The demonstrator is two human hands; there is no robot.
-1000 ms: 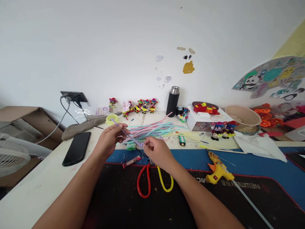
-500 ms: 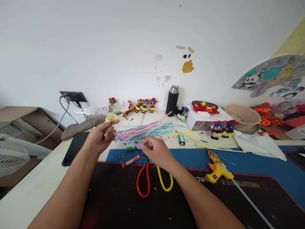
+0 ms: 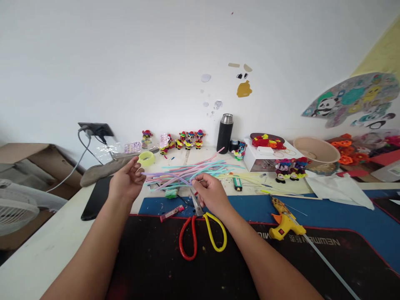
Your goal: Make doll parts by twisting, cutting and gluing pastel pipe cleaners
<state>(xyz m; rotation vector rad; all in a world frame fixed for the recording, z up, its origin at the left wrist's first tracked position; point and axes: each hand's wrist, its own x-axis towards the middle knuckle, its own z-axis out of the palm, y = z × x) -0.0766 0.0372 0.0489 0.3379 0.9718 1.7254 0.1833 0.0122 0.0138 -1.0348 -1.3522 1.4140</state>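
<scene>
My left hand is raised over the left part of the table, its fingers curled round one end of a purple pipe cleaner. The strand runs right to my right hand, whose thumb and fingers pinch it. Beneath and behind it lies a pile of pink, teal and purple pipe cleaners. Just below my right hand, scissors with one red and one yellow handle rest on the black mat, their blades partly hidden by the hand.
A yellow glue gun lies on the right of the black mat. A black bottle, small figures, a white box and a tape roll stand behind. A phone is at left.
My left hand has loosened its pointing finger and moved slightly left. My right hand has shifted a little right and up, uncovering more of the scissors' blades.
</scene>
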